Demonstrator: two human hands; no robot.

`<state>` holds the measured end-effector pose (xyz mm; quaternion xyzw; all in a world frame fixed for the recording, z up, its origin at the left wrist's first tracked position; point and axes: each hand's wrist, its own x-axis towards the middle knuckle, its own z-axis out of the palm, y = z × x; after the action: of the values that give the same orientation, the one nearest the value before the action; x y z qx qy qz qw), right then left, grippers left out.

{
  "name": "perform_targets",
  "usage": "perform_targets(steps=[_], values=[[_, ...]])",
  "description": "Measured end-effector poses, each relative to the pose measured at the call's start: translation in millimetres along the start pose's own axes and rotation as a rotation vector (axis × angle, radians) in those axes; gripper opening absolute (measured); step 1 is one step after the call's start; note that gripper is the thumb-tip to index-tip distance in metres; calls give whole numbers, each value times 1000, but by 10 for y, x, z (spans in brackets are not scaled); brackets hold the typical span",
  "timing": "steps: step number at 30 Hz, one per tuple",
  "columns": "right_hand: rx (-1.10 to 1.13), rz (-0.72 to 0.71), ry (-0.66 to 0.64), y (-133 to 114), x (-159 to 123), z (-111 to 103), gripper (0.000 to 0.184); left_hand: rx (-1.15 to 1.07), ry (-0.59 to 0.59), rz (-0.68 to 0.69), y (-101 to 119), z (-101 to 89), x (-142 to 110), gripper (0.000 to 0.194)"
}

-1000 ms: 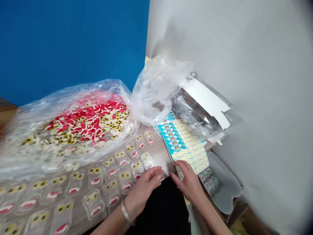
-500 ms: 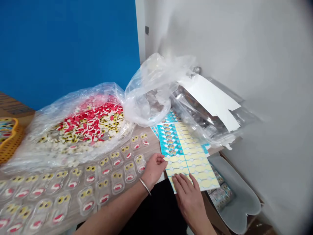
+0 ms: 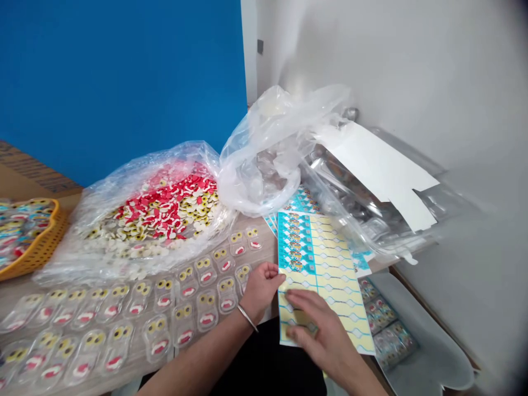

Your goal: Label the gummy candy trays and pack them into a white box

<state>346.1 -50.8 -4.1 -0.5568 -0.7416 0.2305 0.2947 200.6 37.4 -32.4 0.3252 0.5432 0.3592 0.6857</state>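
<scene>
A sticker sheet [image 3: 330,275] lies at the table's front edge, its near end reaching past it. Blue printed labels fill its upper left part; elsewhere the yellow backing is bare. My left hand [image 3: 260,289], with a bangle on the wrist, pinches the sheet's left edge. Over the sheet's lower part is my right hand [image 3: 322,330], thumb and fingers apart; whether it touches the paper I cannot tell. Left of my hands stand rows of clear plastic shells [image 3: 207,311], each with yellow eye pieces and a red-and-white mouth piece.
A clear bag [image 3: 165,214] of loose eye and mouth pieces lies behind the rows. A yellow basket [image 3: 49,236] with packed pieces is at far left. Another plastic bag [image 3: 264,170] and white card [image 3: 371,165] lie behind the sheet. A lined bin [image 3: 445,335] holds finished-looking packs at right.
The view has shifted left, and the sheet is turned a little more upright. My right hand has lifted from lying flat, and its thumb now stands apart. My left hand keeps its pinch.
</scene>
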Motion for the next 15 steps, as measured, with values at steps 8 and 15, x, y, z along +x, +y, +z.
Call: perform_targets(steps=[8,15], values=[[195,118,123,293,615,59,13,50,-87,95,-12,22,-28,21],[133,47,126,325,535,72,14,41,-119,128,-73,47,-11,16]])
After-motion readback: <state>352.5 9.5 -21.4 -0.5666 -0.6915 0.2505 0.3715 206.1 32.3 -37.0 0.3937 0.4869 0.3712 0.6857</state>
